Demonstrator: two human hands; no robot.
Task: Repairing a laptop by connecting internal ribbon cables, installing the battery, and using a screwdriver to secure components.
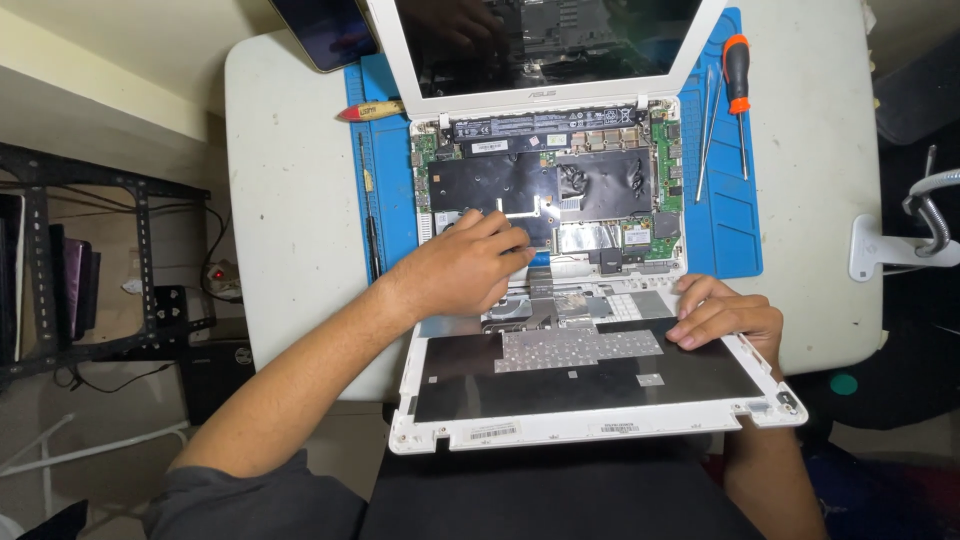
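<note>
**Inspector:** Laptop (pixel 560 190), white, lies opened up on a blue mat (pixel 735 225) at the far edge of the desk (pixel 290 200), its internals exposed. State the position of the keyboard cover (pixel 590 385).

**Assistant:** Flipped underside up, it overhangs the near edge of the desk toward the person's lap. A flat ribbon cable (pixel 540 275) appears to run between it and the board.

**Inspector:** Hands?

**Assistant:** Left hand (pixel 465 265) is over the board at the ribbon, fingers (pixel 500 235) curled together with the tips down on the black shielding. Whether they pinch the cable or merely press on it, I cannot tell. Right hand (pixel 725 315) rests on the cover's right edge, fingers (pixel 700 325) bent and laid side by side, steadying it, not gripping it.

**Inspector:** Surroundings?

**Assistant:** An orange-handled screwdriver (pixel 738 85) and a thin metal tool (pixel 708 130) lie on the mat toward the far right corner. A red-tipped tool (pixel 372 110) lies at the mat's left edge. A phone (pixel 325 30) sits at the far left corner.

**Inspector:** Risks, in your judgement?

**Assistant:** The cover is mostly unsupported. Should the right hand slacken, the cover could drop and tug the ribbon, tearing it or its connector. A sideways or hurried pull by the left hand could do likewise. Bare fingertips on the board also invite static or a knock to small parts.
</note>
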